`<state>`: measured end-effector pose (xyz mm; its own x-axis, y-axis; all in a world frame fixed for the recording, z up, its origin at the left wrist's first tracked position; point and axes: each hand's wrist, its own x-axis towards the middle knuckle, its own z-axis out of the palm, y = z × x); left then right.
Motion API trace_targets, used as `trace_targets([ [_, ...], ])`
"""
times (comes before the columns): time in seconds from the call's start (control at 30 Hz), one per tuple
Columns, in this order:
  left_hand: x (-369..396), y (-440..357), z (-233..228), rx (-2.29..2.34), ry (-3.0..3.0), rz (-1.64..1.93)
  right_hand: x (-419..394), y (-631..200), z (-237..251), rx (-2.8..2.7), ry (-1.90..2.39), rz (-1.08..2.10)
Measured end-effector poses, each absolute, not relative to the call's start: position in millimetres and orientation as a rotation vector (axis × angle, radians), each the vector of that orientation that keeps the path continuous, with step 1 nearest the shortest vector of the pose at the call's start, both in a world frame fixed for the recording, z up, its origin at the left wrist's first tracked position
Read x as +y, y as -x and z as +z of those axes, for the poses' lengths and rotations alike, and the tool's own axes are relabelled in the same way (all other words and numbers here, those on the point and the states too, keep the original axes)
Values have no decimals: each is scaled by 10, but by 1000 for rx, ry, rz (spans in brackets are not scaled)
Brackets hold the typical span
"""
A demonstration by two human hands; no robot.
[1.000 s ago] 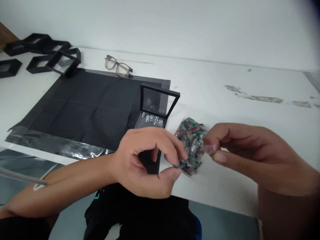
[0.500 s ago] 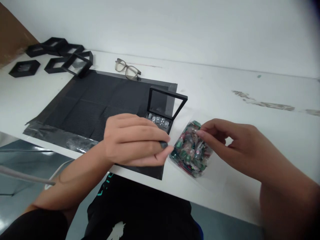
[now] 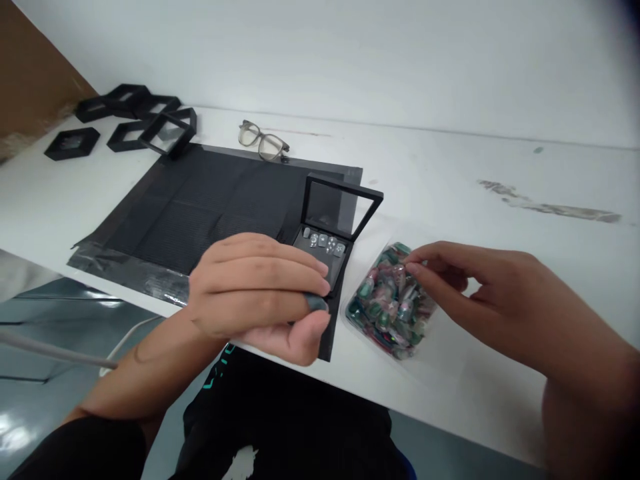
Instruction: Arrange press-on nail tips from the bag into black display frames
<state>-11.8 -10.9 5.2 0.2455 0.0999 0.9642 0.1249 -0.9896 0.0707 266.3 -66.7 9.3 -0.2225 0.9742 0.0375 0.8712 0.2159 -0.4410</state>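
Observation:
My left hand (image 3: 263, 293) is closed above the dark mat's right side, fingers together. A dark grey press-on nail (image 3: 316, 303) shows at its index fingertip, close against the thumb. My right hand (image 3: 470, 283) pinches thumb and index together over a clear plastic box (image 3: 349, 319) heaped with press-on nails (image 3: 387, 300) in green, pink and clear tones. What those fingertips hold, if anything, is too small to make out. Behind my left hand stands a black display case (image 3: 345, 190), lid raised, with a row of silver-grey nails (image 3: 323, 241) inside; my fingers partly cover its base.
Several black frame cases (image 3: 73, 144) lie at the back left, some stacked. Eyeglasses (image 3: 270, 145) rest at the mat's far edge. The black mat (image 3: 200, 193) is taped to the white table (image 3: 475, 380). A wall runs behind; a cable passes at the lower left.
My left hand has shifted slightly left and down and turned, showing more of the thumb and the grey nail. My right hand stays at the box. The whole view has shifted a little.

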Motion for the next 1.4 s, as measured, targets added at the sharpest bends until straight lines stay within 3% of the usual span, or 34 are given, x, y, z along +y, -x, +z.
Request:
trace_targets([
  [0.57,-206,-5,79,-233,3098,-1606,-648,-2664,75,-2165,1712,404],
  [0.93,-186,-56,-29,-71,3025,-1422,-674,-2708,229,-1905,1632,-91],
  [1.4,-169,-74,-16,-38,3014,-1299,-685,-2656,231,-2031,1562,53],
])
